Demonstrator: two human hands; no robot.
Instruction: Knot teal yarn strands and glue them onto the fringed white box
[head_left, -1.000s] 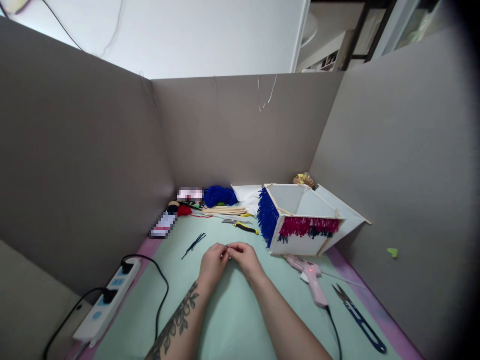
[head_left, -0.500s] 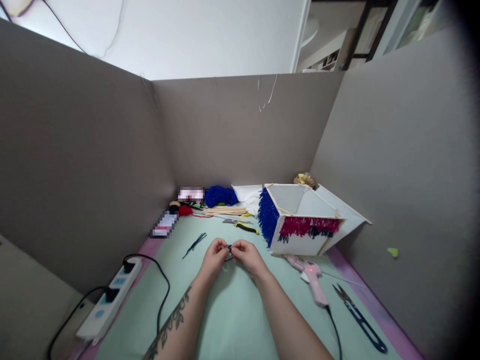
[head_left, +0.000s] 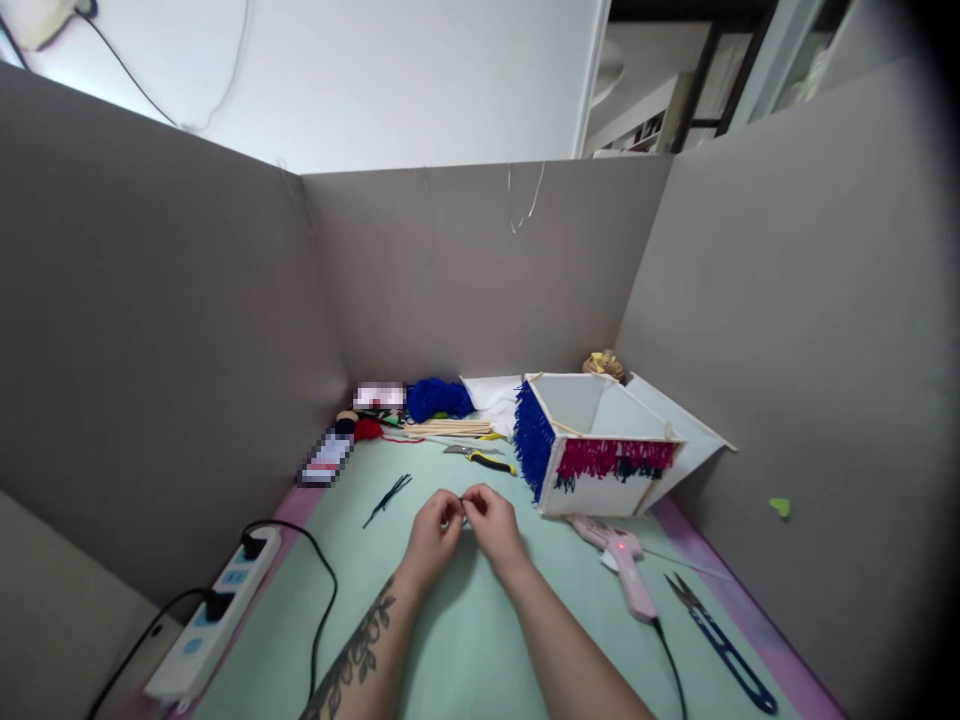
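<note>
My left hand (head_left: pixel 436 532) and my right hand (head_left: pixel 493 522) meet over the middle of the table, fingertips pinched together. Between them is a short dark strand of yarn (head_left: pixel 463 508), mostly hidden by the fingers. To the left lies a small bunch of dark blue yarn strands (head_left: pixel 388 499). Right of my hands stands a white open box (head_left: pixel 592 498) with wooden strips along its edges. Blue yarn fringe (head_left: pixel 532 440) covers its left side, and red fringe (head_left: pixel 611 458) with some dark strands hangs on its front.
A pink glue gun (head_left: pixel 626 570), its light red, lies before the box. Thread snips (head_left: pixel 720 640) are at the right edge. Behind my hands are pruning shears (head_left: pixel 484 459), wooden sticks (head_left: pixel 450 428) and blue yarn (head_left: pixel 439 398). A power strip (head_left: pixel 217 610) with cables sits left.
My fingers have shifted on the dark yarn, and less of it shows between them. My left hand has turned slightly. The view has tilted a little; the other things lie as before.
</note>
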